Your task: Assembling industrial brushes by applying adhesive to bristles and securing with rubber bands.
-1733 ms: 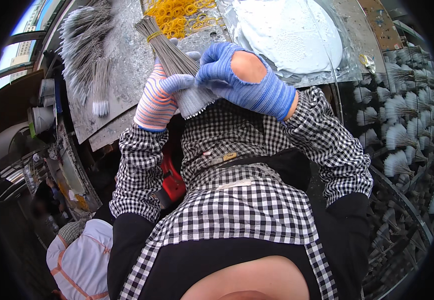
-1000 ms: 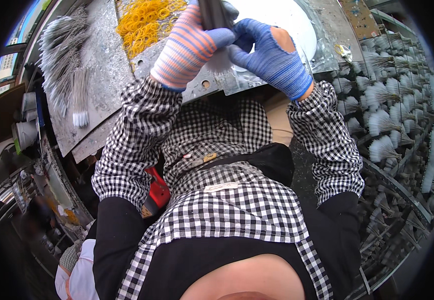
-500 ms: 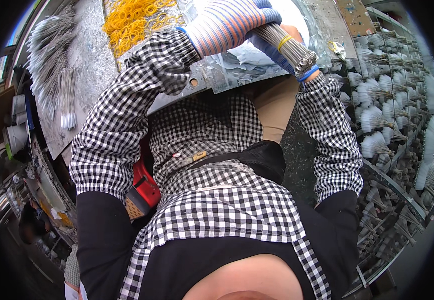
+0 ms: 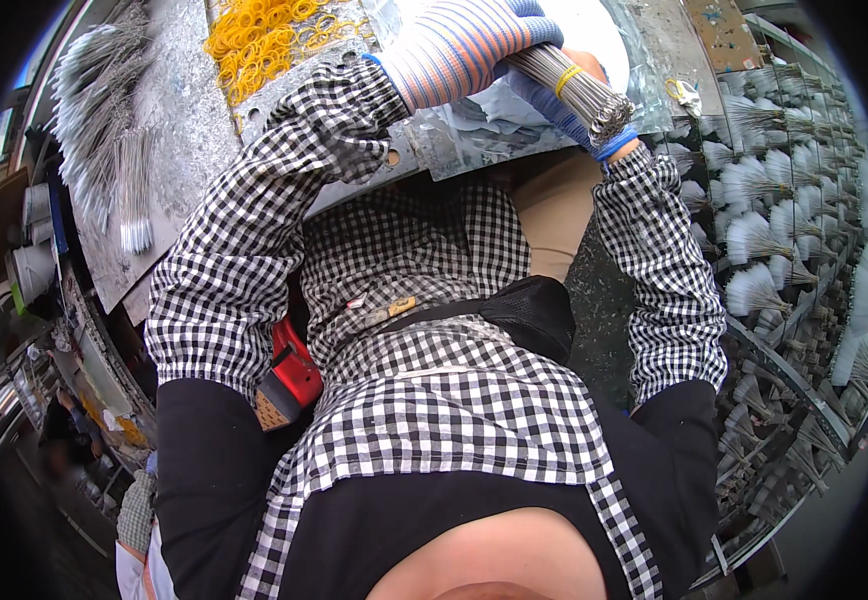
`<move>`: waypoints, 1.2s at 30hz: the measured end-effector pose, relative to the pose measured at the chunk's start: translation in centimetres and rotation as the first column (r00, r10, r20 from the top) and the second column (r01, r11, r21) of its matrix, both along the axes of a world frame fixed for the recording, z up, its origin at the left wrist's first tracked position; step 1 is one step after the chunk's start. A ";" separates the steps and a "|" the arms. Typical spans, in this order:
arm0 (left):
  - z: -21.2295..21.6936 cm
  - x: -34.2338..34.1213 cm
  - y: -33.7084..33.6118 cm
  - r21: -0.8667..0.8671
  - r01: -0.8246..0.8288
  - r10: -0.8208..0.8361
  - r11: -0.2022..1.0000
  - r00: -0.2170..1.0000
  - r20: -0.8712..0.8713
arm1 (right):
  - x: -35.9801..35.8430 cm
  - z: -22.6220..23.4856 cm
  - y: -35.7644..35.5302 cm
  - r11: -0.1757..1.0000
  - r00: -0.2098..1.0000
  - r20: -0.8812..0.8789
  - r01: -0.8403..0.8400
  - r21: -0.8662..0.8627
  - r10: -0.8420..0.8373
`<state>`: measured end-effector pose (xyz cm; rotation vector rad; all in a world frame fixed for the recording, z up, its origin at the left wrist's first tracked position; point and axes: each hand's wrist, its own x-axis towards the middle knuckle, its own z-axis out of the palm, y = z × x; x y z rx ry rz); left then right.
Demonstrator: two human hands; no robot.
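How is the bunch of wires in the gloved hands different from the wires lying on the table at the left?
The bundle of wires is packed tight, with a yellow rubber band around it; the loose wires lie fanned out with no visible band. The bundle is gripped by the left hand and right hand; the loose wires lie untouched on the metal table. Both are thin, grey and metallic.

Tabletop [image 4: 184, 110] ahead of person. Rubber bands [image 4: 264, 35] heaped at far centre-left. Loose wire bundles [image 4: 104, 130] lie at left edge. Left hand [image 4: 464, 45] reaches across to right, over bundle of wires [image 4: 574, 90]; right hand [image 4: 564, 100] beneath bundle. Rack of finished brushes [image 4: 784, 230] stands right of tabletop.
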<state>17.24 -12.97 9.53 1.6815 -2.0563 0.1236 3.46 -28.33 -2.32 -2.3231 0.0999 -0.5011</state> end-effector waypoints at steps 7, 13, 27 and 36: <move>0.1 0.5 0.4 0.092 -0.038 0.037 0.995 0.999 0.009 | -0.1 1.0 0.8 1.000 0.998 0.062 -0.003 -0.008 0.004; 0.4 -0.5 4.7 0.094 -0.247 0.237 0.964 0.650 -0.722 | -2.0 8.8 4.5 0.973 0.977 0.183 0.141 -0.183 -0.107; 1.8 -2.0 29.0 -0.192 -0.731 -0.651 0.655 -0.416 -0.635 | -5.3 11.2 16.8 0.891 0.979 0.194 -0.144 0.431 0.064; -0.2 -2.5 32.3 -0.156 -0.781 -0.691 0.604 -0.416 -0.591 | -5.2 10.7 18.7 0.877 0.967 0.138 -0.252 0.409 0.213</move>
